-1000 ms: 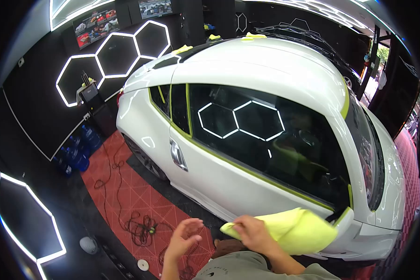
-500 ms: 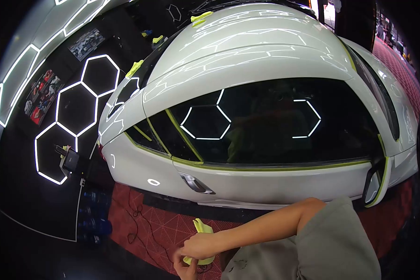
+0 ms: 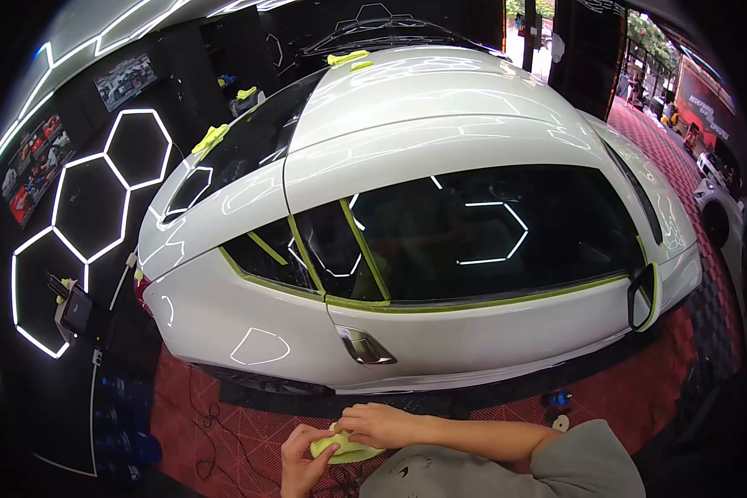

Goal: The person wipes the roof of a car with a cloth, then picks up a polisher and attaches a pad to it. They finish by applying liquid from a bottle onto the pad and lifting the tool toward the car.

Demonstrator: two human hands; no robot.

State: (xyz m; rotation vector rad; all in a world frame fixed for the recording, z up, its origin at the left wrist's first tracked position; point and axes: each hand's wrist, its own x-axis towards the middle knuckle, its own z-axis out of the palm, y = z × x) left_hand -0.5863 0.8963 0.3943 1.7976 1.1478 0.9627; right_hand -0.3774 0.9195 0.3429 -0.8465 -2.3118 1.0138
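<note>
In the head view a yellow-green cloth (image 3: 345,450) is held low in front of my body. My left hand (image 3: 301,456) grips it from the left, thumb laid over it. My right hand (image 3: 380,426) pinches its upper edge, fingertips close to the left ones. Whether something small sits between the fingertips, I cannot tell. Beyond my hands stands a white car (image 3: 440,339), with yellow-green masking tape (image 3: 506,297) along its window edges. The door handle (image 3: 365,345) lies just past my hands.
More yellow-green cloths (image 3: 210,141) lie on the car's rear and roof. A taped side mirror (image 3: 644,297) sticks out at right. A dark cable (image 3: 216,440) loops over the red floor tiles (image 3: 249,415). A blue object (image 3: 561,398) lies on the floor. Blue bottles (image 3: 133,440) stand at lower left.
My view has tilted up and turned right. My right hand has moved from over my left hand to the cloth's upper right side, and the cloth now lies flatter.
</note>
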